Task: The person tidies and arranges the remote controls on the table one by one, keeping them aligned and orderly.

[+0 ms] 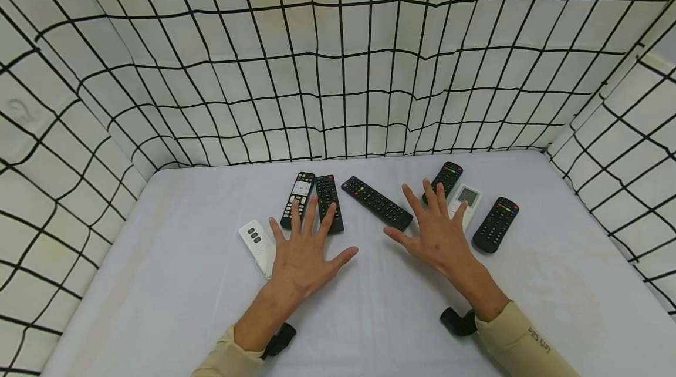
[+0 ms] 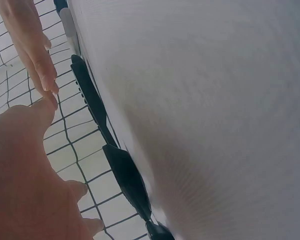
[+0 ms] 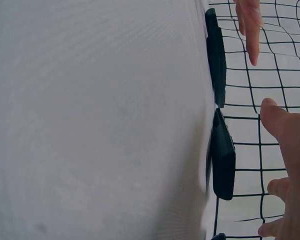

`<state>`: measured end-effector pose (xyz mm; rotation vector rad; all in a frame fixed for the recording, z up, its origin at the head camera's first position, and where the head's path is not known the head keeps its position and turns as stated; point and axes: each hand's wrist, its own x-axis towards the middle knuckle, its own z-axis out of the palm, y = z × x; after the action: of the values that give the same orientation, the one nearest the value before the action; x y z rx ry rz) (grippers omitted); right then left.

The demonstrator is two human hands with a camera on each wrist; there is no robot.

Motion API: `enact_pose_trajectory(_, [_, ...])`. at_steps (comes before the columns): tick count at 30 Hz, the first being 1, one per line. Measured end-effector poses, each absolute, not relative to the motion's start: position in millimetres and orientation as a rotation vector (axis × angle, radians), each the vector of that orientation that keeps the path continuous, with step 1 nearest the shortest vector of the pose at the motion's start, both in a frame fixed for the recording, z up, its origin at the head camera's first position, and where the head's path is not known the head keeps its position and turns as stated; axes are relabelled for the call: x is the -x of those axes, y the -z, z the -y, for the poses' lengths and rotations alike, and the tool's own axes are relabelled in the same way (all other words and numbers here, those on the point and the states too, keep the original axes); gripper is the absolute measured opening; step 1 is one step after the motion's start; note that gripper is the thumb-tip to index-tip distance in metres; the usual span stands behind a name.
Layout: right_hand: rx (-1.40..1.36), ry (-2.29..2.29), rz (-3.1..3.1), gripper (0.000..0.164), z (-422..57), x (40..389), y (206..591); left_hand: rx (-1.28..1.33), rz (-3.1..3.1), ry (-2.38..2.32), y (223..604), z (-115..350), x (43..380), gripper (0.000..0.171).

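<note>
My left hand [image 1: 303, 259] hovers above the white surface with its fingers spread, holding nothing. Its fingertips overlap two black remote controls in the head view: one with a light button pad [image 1: 301, 188] and a plainer one [image 1: 327, 186]. Left of that hand lies a white remote [image 1: 257, 242], partly covered by it. My right hand [image 1: 438, 239], also spread and holding nothing, is above the table. Near its thumb a long black remote [image 1: 376, 202] lies slanted. Its fingers partly hide a black remote [image 1: 449, 174] and a white remote with a small screen [image 1: 467, 196].
Another black remote [image 1: 495, 225] lies to the right of the right hand. Black netting [image 1: 343, 95] over pale walls encloses the table's back and both sides. The white tabletop [image 1: 174, 259] reaches the netting at its back edge. Dark wrist devices [image 1: 458, 322] sit under both wrists.
</note>
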<state>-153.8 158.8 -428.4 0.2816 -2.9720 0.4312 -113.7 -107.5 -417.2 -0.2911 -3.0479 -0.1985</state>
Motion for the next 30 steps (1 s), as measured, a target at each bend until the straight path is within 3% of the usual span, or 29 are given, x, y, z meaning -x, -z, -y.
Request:
enact_pose_trajectory(20, [-0.359, -0.481, 2.958, 0.096, -153, 155, 430, 0.291, 3.019, 0.187, 417, 112, 117, 0.088])
enact_pose_trajectory(30, [-0.492, -0.668, 2.798, 0.072, -142, 151, 425, 0.263, 2.917, 0.438, 409, 119, 121, 0.074])
